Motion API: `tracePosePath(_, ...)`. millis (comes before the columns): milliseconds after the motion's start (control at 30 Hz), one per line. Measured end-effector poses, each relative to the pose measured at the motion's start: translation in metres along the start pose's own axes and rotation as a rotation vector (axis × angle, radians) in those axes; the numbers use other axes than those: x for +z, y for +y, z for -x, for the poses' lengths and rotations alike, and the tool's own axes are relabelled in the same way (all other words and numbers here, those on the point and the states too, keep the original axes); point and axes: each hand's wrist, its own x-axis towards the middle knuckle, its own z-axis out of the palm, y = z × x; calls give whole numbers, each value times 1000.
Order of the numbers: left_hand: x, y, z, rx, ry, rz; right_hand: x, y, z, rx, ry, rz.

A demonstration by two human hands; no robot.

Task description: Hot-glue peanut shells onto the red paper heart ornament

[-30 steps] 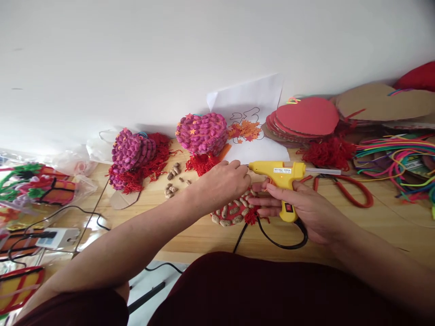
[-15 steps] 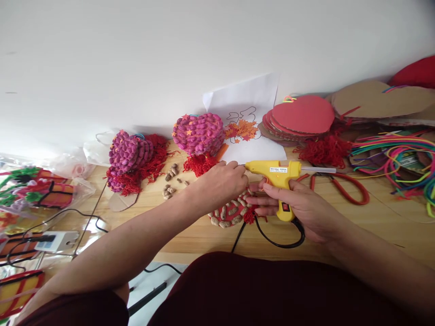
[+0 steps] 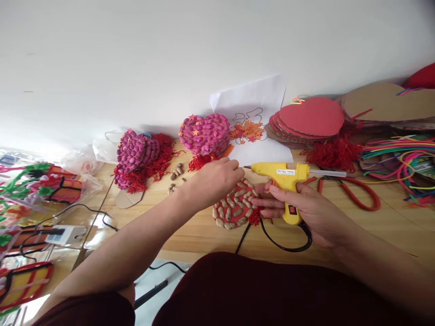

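Note:
My right hand (image 3: 306, 203) is wrapped round a yellow hot glue gun (image 3: 283, 174), whose nozzle points left and from whose back a clear glue stick (image 3: 328, 173) juts out. Close to the nozzle tip is my left hand (image 3: 222, 176), back up and fingers pinched; what they hold, if anything, is hidden. Beneath both hands lies a red heart-shaped board (image 3: 232, 213) covered with peanuts (image 3: 238, 212), with a red yarn tassel (image 3: 254, 217) at its edge. My left hand and wrist hide part of the board. Several loose peanuts (image 3: 177, 172) rest beyond my left forearm.
Pink peanut-covered hearts (image 3: 205, 135) stand along the wall beside a paper sheet (image 3: 272, 147) bearing orange star cutouts (image 3: 251, 130). Rightward are stacked red hearts (image 3: 312, 117), red-handled pliers (image 3: 363, 194) and colourful cords (image 3: 404, 158). A power strip (image 3: 68, 235) lies left.
The whole scene has shifted slightly right in view. My left fingers now sit a little further from the nozzle, whose dark tip shows. The right hand keeps its hold on the glue gun.

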Motion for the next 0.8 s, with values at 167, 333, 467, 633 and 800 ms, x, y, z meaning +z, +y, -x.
tracePosePath(167, 13, -11, 12, -95, 164, 289, 0, -1, 1, -2, -23, 13)
tracePosePath(333, 29, -7, 8, -58, 211, 411, 0, -1, -1, 9, -3, 15)
tracePosePath(467, 30, -3, 2, -60, 192, 366, 0, -1, 0, 10, -5, 15)
tracePosePath(633, 33, -1, 1, -79, 178, 283, -1, 0, 0, 11, -8, 9)
tracePosePath(800, 33, 4, 2, -100, 161, 249, -3, 3, -3, -1, -26, 9)
